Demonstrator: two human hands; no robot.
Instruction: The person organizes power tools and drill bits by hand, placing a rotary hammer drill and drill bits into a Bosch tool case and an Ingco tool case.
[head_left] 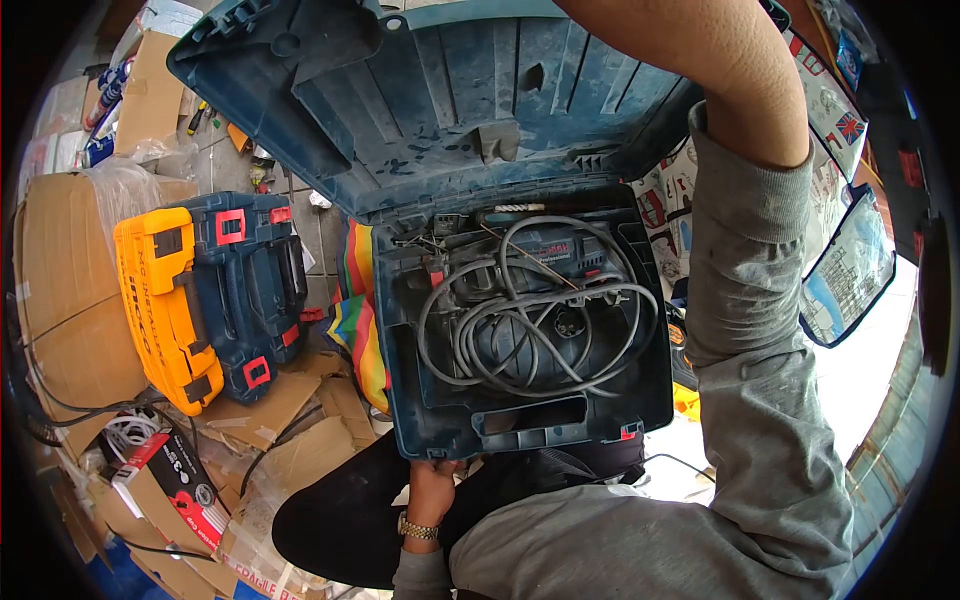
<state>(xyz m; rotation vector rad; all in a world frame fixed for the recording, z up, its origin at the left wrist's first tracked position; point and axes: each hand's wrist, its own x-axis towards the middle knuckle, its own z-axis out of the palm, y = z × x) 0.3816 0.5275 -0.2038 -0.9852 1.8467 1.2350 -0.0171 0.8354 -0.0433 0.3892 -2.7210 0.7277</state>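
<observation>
A dark blue-green tool case (400,420) lies open across my lap, its lid (440,100) raised. Inside is a power tool (560,250) marked "Professional", with a coiled grey cable (490,365) over it. A long drill bit (515,208) lies along the hinge side. My left hand (432,492), below a gold watch, is at the case's front edge, its fingers mostly hidden under it. My right arm reaches up past the lid's right side, and the right hand is beyond the top of the view.
Yellow and blue tool cases (165,310) stand at the left beside cardboard boxes (75,290). A red and black box (180,490) lies at the lower left. Striped fabric (360,310) touches the open case's left side. A printed bag (850,270) is at the right.
</observation>
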